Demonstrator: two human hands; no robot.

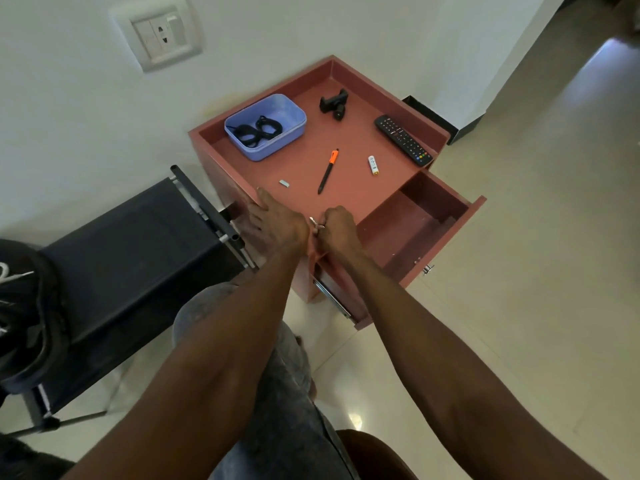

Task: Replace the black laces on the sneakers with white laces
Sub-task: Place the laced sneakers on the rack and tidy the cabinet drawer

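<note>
Left hand (277,223) fingertips are hidden over the near edge of the cabinet (346,174); the small metal item (316,224) pinched by the right hand (337,226) is too small to be identified; the black bag (20,306) is cut off by the left edge; remote (403,140) button labels are unreadable.

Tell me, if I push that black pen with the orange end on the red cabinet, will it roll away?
Probably a little. The pen looks round and thin, so a sideways push could set it rolling, though a clip, if it has one, might stop it. It should feel stiff and light. The cabinet top has a raised rim along the back and sides, so it likely stops there.
</note>
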